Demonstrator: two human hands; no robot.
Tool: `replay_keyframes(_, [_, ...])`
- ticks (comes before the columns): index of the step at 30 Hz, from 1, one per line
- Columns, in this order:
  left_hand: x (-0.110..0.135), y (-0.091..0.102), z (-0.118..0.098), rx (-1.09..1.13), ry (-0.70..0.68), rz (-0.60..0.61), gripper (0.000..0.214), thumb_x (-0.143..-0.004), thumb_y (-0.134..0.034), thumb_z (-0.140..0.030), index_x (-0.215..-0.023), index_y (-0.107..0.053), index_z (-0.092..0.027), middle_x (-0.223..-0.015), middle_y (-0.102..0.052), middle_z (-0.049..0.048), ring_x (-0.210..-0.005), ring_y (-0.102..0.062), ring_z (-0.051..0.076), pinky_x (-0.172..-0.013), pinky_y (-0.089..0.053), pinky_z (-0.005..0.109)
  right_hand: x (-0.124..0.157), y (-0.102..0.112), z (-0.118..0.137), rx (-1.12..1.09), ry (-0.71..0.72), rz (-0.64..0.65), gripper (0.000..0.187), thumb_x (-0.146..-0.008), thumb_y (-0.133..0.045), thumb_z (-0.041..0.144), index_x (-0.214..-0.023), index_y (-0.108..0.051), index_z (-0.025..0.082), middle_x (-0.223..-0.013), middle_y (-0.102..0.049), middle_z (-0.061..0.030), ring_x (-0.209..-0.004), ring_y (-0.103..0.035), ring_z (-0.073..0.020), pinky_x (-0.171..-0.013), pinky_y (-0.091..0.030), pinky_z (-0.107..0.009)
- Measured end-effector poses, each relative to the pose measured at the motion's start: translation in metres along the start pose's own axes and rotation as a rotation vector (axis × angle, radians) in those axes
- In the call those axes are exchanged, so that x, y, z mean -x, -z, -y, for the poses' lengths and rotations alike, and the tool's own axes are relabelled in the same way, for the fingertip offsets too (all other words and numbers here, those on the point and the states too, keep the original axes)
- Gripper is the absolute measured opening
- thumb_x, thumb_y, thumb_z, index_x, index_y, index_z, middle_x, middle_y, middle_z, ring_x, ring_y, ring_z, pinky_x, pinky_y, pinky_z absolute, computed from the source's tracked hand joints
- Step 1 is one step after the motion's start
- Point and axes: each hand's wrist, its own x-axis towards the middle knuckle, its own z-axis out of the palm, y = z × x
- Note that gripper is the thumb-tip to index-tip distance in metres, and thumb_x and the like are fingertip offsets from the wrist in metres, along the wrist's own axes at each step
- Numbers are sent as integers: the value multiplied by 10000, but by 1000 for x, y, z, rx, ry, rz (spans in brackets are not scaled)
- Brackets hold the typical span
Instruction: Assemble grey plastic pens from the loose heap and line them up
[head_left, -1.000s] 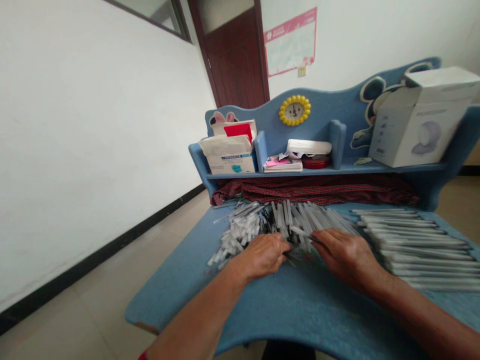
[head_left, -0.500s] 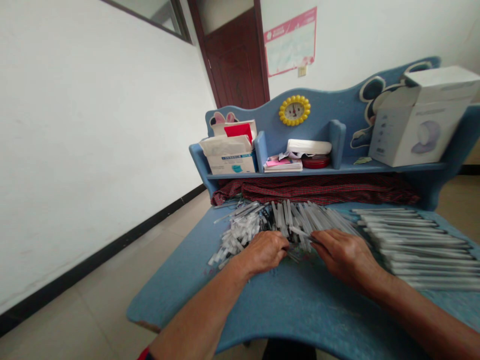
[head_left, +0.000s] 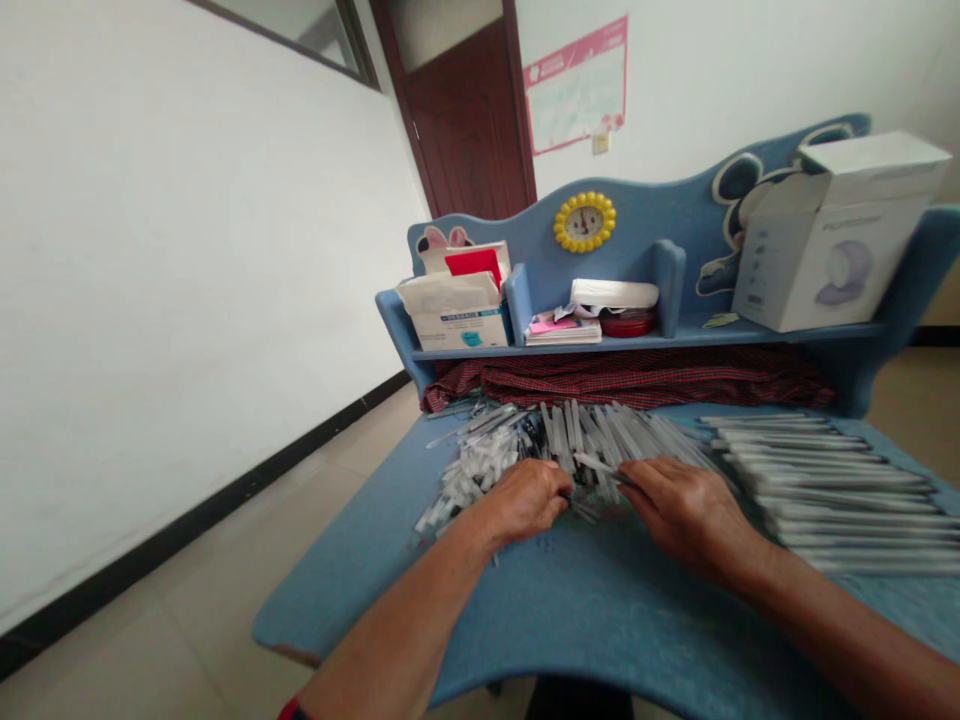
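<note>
My right hand [head_left: 679, 505] pinches a slim pen [head_left: 596, 465] whose pale end points left toward my other hand. Close by, my left hand [head_left: 531, 498] is closed near the tabletop; what its fingers hold, if anything, is too small and blurred to name. Small whitish pen caps [head_left: 476, 470] lie heaped beside the left hand. Behind both hands, clear pen barrels [head_left: 626, 435] are spread in a loose pile. A neat row of pens [head_left: 840, 490] lies to the right of my right hand.
The blue desk [head_left: 360, 590] has a raised shelf [head_left: 712, 345] at its back. On it stand a mask box [head_left: 465, 330], a red round tin [head_left: 628, 324] and a large white carton [head_left: 847, 245]. A red checked cloth [head_left: 637, 378] lies beneath the shelf.
The view has shifted slightly, so everything sits a little further left. Both hands keep nearly the same pose, and the pen stays in my right hand.
</note>
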Motion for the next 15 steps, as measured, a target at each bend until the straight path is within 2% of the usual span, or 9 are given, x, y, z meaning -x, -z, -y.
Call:
replay_keyframes(5, [0, -2, 1, 38, 35, -22, 124, -728, -522, -170, -803, -621, -174, -741, -602, 23, -698, -568, 141, -624, -392, 210, 0, 0, 0, -9, 7, -3, 192, -868, -431, 196, -898, -619, 167, -743, -647, -43, -700, -587, -151, -662, -380, -246])
replay_keyframes(10, [-3, -4, 0, 19, 31, -132, 228, -799, -437, -172, -936, -619, -176, -815, -624, 44, -764, -585, 151, -686, -418, 225, 0, 1, 0, -2, 5, 11, 202, -872, -425, 199, -908, -621, 162, -753, -649, -48, -700, -586, -147, -658, -381, -240])
replay_keyframes(15, [-11, -8, -10, -113, 77, -108, 230, -835, -400, -243, -857, -623, -191, -817, -632, 64, -784, -595, 186, -686, -439, 261, 0, 1, 0, 13, 8, 19, 202, -870, -423, 197, -907, -620, 167, -757, -652, -53, -708, -589, -152, -655, -390, -242])
